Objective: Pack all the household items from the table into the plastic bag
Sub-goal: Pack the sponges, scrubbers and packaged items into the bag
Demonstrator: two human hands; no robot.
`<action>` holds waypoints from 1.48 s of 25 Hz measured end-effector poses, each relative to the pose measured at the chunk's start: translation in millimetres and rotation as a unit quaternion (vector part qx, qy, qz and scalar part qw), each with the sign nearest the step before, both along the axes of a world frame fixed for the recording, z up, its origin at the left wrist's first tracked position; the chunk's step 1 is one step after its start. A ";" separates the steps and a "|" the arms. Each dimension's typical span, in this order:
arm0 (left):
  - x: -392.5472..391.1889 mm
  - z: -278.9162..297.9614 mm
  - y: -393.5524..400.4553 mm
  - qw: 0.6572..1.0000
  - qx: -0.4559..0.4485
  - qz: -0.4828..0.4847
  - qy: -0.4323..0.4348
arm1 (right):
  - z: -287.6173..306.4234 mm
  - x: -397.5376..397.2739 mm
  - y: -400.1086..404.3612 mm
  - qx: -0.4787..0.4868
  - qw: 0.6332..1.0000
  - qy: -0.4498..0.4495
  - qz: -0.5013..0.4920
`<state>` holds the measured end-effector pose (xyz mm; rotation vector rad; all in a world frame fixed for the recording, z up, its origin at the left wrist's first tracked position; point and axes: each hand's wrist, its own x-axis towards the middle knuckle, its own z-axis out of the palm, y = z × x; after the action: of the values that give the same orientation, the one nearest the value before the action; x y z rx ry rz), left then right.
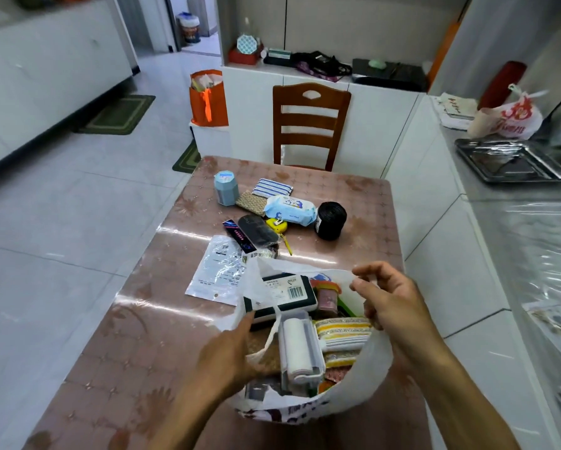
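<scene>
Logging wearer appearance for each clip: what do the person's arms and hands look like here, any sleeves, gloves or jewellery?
Both forearms are bare as far as the frame shows; no sleeve edge is in view. The left hand and right hand wear no gloves. No watch, bracelet or ring shows on the wrists or visible fingers. No markings can be made out.

Bare forearms, sleeveless, ringless hands (305, 329)

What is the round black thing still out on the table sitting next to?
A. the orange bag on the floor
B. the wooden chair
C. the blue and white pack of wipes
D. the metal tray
C: the black roll stands on the table right beside the pack of wipes, far from the other choices.
</scene>
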<state>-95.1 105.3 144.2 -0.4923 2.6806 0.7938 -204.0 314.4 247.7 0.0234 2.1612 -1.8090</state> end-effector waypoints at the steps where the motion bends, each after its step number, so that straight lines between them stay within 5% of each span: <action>1: 1.5 7.1 -2.8 1.000 0.000 0.017 0.011 | -3.5 -2.1 -2.8 0.011 1.000 -0.001 -0.002; 4: -2.8 37.4 -16.5 0.981 0.095 0.130 0.105 | -3.3 -10.8 -6.3 0.030 0.999 0.014 -0.020; 8: -20.9 103.3 -23.3 0.901 0.274 0.218 0.258 | 17.6 -38.2 14.7 -0.024 0.988 0.080 -0.131; 11: -30.0 106.2 -22.3 0.874 0.361 0.247 0.209 | 7.8 -49.9 15.4 0.145 0.985 0.076 -0.057; 13: -27.1 99.4 -28.0 0.873 0.375 0.252 0.183 | -2.3 -48.5 6.9 0.317 0.944 0.089 0.018; 17: -19.2 92.5 -45.8 0.888 0.377 0.222 0.143 | 17.4 -40.8 -22.1 0.548 0.792 0.268 0.033; 19: -24.0 82.2 -64.3 0.885 0.354 0.269 0.137 | 22.4 -48.1 -50.9 0.486 0.809 0.326 0.055; 22: -48.0 35.4 -101.4 0.876 0.279 0.352 0.178 | -0.8 -81.8 -102.7 0.372 0.879 0.246 0.170; 24: -71.0 -14.5 -127.6 0.921 0.173 0.315 0.148 | -25.7 -107.6 -137.8 0.348 0.890 0.178 0.237; 26: -96.4 -69.7 -149.8 0.979 0.053 0.195 0.032 | -56.5 -132.2 -169.2 0.374 0.870 0.142 0.287; 29: -120.1 -141.0 -168.9 0.991 -0.034 0.077 -0.107 | -102.0 -164.3 -197.1 0.436 0.823 0.110 0.348; 37: -125.5 -199.3 -173.1 0.984 -0.075 0.040 -0.153 | -207.4 -225.6 -248.3 0.491 0.730 0.059 0.471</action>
<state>-220.6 -67.9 -55.1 -0.7013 2.4541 0.4911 -429.6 66.1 40.2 -0.7926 2.2538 -0.0402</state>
